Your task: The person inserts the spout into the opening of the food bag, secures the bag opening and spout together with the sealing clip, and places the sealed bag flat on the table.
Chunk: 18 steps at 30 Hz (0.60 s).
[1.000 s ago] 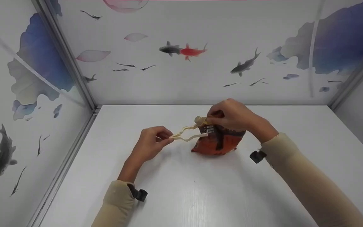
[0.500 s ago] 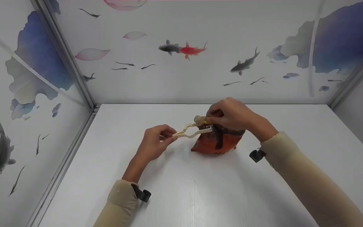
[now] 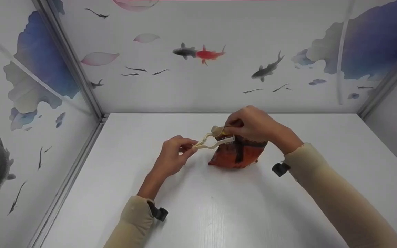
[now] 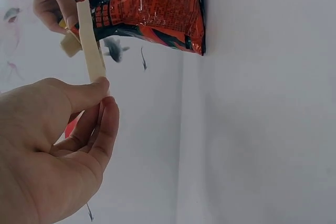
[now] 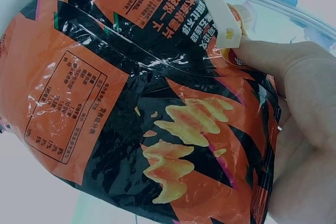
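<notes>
My left hand (image 3: 174, 155) pinches the hinge end of a cream plastic bag clip (image 3: 225, 141) between thumb and fingertips. The clip's two arms are spread; one lies across the near face of an orange-and-black bag of chips (image 3: 241, 156), close to its top. On the far arm sits a pale round spout cap (image 3: 215, 130). With thumb and fingers my right hand (image 3: 255, 124) grips the bag's top edge beside that spout. In the right wrist view, the clip arm's squared end (image 5: 229, 38) comes right up to my right thumb. The fingers behind the bag are hidden there.
The bag's bottom is close over the white table (image 3: 198, 213). White panels printed with fish and leaves (image 3: 150, 86) stand behind and at both sides, joined by metal corner rails (image 3: 71, 62). A small black device (image 3: 281, 169) is strapped at each wrist.
My left hand has moved right and slightly away from me, bringing the clip's near arm farther over the bag's top. My right hand and the bag have hardly moved.
</notes>
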Each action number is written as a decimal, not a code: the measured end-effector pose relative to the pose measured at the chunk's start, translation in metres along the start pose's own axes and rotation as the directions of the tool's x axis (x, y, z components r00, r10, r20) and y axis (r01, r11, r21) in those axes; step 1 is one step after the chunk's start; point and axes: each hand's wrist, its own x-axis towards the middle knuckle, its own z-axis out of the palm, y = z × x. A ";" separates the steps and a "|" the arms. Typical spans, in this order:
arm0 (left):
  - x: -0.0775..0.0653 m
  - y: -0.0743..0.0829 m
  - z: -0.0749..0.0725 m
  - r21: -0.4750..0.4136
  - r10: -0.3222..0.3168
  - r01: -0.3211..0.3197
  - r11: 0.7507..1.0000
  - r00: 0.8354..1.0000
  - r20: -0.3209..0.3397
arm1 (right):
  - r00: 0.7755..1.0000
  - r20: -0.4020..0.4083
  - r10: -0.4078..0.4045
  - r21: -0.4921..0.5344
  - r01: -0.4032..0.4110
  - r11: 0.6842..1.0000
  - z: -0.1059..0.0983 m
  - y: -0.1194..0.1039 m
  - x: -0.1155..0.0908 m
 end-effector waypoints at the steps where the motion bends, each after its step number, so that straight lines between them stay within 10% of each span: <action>1: 0.000 0.000 0.001 -0.001 0.008 -0.008 1.000 1.000 -0.003 | 1.000 -0.001 -0.002 -0.002 0.002 1.000 0.000 0.000 0.000; 18: 0.008 0.012 0.020 -0.020 0.024 -0.024 1.000 1.000 -0.007 | 1.000 0.005 -0.025 -0.013 0.025 1.000 -0.001 0.000 0.002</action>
